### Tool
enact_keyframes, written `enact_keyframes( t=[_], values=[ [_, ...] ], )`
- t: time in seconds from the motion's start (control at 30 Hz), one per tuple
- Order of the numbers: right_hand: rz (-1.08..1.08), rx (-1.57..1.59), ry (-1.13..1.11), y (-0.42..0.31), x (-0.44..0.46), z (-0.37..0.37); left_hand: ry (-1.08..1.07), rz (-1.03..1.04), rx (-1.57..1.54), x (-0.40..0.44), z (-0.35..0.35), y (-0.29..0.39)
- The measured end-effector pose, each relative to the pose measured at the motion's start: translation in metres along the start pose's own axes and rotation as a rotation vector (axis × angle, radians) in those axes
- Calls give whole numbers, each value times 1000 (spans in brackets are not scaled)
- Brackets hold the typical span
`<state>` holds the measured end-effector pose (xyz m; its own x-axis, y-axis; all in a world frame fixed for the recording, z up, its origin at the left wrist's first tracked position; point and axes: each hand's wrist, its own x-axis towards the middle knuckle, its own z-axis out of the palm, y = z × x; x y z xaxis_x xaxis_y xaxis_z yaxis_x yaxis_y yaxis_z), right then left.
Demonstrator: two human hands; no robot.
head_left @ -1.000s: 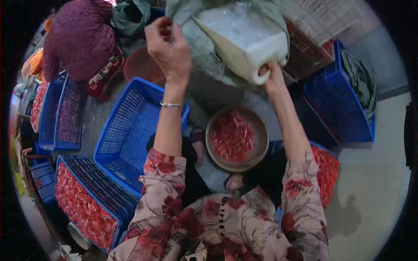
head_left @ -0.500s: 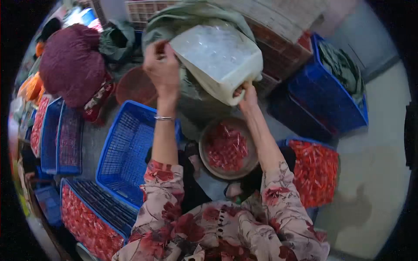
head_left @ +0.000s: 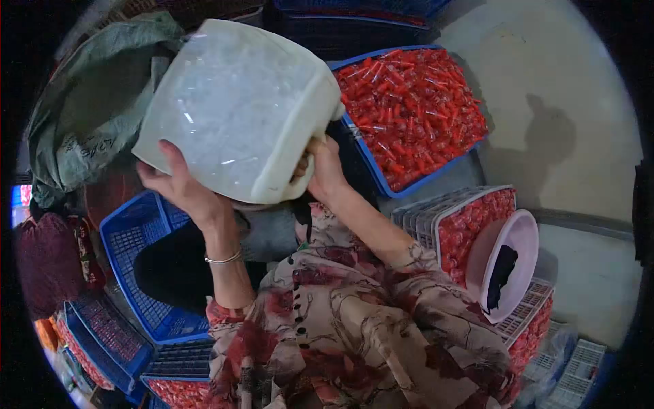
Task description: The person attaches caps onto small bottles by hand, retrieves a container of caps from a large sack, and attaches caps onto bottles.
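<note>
A cut-open white plastic jug (head_left: 319, 92) is held up in front of me, full of small clear plastic pieces (head_left: 225, 102). My right hand (head_left: 325, 170) is closed round its handle at the lower right. My left hand (head_left: 182, 185) grips the lower left rim, thumb on the inner side and the other fingers partly hidden beneath. Just left of the jug stands an open green woven sack (head_left: 102, 112). The floor directly below the jug is mostly hidden by it.
A blue crate (head_left: 371, 163) of red-and-clear pieces stands at the upper right. A blue basket (head_left: 112, 273) is at my left. On stacked crates (head_left: 419, 225) at my right leans a pink basin (head_left: 528, 249) with a black cloth (head_left: 503, 276). A wall (head_left: 558, 75) borders the right.
My view has turned right. The jug has come nearer and away from the sack's mouth. My left hand, raised apart from the jug before, now holds its rim. The bowl of red pieces is out of sight.
</note>
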<state>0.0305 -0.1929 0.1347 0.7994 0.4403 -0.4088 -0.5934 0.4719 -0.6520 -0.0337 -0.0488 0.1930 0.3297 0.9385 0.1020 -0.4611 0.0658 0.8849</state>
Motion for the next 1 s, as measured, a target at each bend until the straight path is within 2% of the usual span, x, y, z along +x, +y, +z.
enact_keyframes(
  t=[0.07,0.13,0.17,0.2,0.27,0.3,0.37,0.4,0.47,0.53,0.57,0.63,0.67,0.73,0.77,0.8,0.83,0.87,0.9,0.93,0.97,1.0],
  values=[
    [-22,80,117,-3,-5,-45,1,-302,53,-17,17,-28],
    [-160,84,172,-1,-9,-89,-189,-353,76,-30,27,-68],
    [-184,24,161,-4,-15,-112,-207,-347,79,-33,34,-85],
    [-195,39,167,-4,-19,-125,-325,-450,18,-35,40,-100],
    [-413,-339,311,-4,-24,-150,-503,-615,8,-38,63,-116],
    [-284,-404,157,-8,-29,-180,-511,-615,13,-37,78,-127],
    [-229,-438,143,-32,-57,-192,-624,-802,47,-32,101,-149],
    [-177,-479,128,-46,-65,-201,-617,-793,51,-32,114,-155],
    [-57,-737,30,-77,-72,-265,-652,-878,134,-37,139,-167],
    [-51,-840,5,-117,-78,-277,-701,-914,135,-34,156,-179],
    [-47,-842,6,-131,-83,-292,-754,-941,134,-32,164,-182],
    [50,-977,270,-155,-81,-311,-800,-1000,102,-30,179,-182],
    [64,-993,251,-161,-75,-301,-843,-1058,75,-31,185,-185],
    [-347,-493,339,-166,-57,-273,-864,-1221,48,-38,198,-212],
    [-355,-415,362,-165,-46,-266,-940,-1029,123,-48,200,-225],
    [-345,-337,388,-162,-41,-263,-969,-947,175,-59,203,-241],
    [-393,-395,395,-159,-37,-247,-1101,-710,316,-69,203,-258],
    [-455,-448,405,-158,-34,-234,-1073,-565,300,-75,208,-256],
    [-405,-390,478,-156,-29,-228,-1143,-547,250,-68,209,-250],
    [-366,-336,565,-154,-25,-225,-1113,-707,256,-70,209,-243],
    [-332,-356,545,-147,-21,-223,-1122,-614,250,-79,205,-254],
    [-325,-552,587,-143,-18,-217,-1145,-532,237,-84,208,-261]
  ],
)
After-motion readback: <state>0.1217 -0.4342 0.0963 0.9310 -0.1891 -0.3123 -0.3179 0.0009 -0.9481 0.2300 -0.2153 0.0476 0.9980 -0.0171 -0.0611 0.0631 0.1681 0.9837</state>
